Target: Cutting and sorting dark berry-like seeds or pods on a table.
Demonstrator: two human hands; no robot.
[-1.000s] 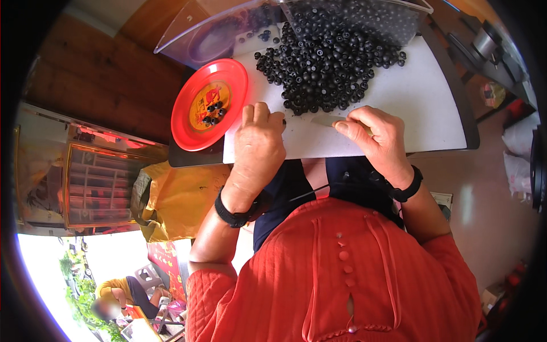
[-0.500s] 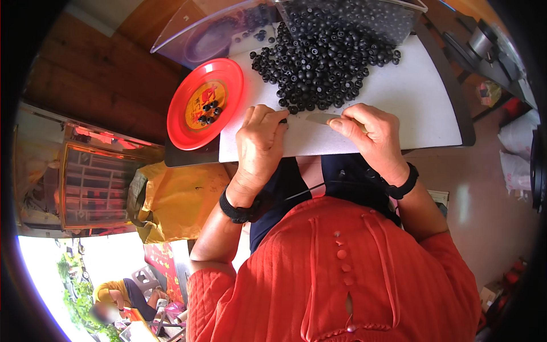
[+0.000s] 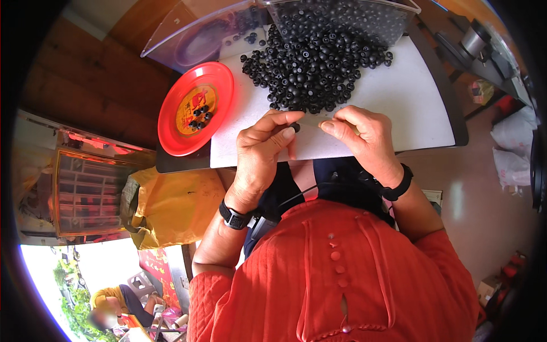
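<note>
My left hand [image 3: 263, 145] pinches a small round black piece [image 3: 294, 126] between thumb and index finger. It is held above the near edge of the white board [image 3: 410, 97]. Just to its right, my right hand [image 3: 364, 134] is closed on a thin flat blade [image 3: 312, 121], which points left toward the black piece. The blade is pale and hard to make out against the board. Beyond both hands lies a large heap of similar round black pieces [image 3: 310, 68], some showing a hole. A red plate [image 3: 223, 85] at the left holds several of them.
Clear plastic bin walls [image 3: 188, 34] rise around the far part of the heap. A yellow bag [image 3: 176, 205] hangs below the plate at the left. White sacks [image 3: 510, 148] stand on the right. At the lower left, another person [image 3: 114, 302] sits outside.
My left fingers have turned, so the black piece now shows more between thumb and index finger. The blade has come close to it. The whole view has shifted slightly.
</note>
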